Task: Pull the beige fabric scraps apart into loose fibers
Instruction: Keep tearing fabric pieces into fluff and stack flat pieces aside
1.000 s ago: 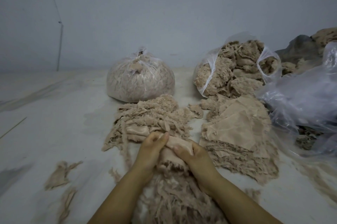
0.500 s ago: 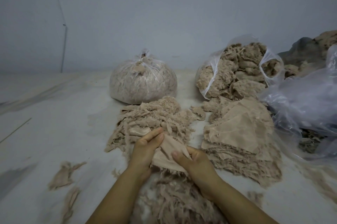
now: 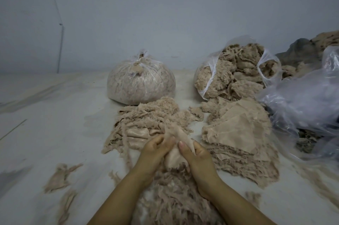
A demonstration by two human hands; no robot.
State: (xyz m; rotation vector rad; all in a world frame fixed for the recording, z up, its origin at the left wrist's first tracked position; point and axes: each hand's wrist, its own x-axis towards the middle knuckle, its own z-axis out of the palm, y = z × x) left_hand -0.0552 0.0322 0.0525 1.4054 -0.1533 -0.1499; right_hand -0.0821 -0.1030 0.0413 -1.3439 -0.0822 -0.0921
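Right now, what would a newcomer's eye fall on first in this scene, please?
Probably the two hands, left hand and right hand, gripping one beige scrap at the bottom centre. Behind them a tied bag of fibres stands by the wall. Right of it an open bag spills scraps toward a flat stack.

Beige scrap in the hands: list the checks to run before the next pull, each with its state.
1. Left hand grips the beige scrap: ok.
2. Right hand grips the same scrap: ok.
3. Scrap lifted off the stack of flat scraps: ok.
4. Shredded pile lies below the hands to catch fibers: ok.
5. Scrap already tearing: cannot tell, blurred.
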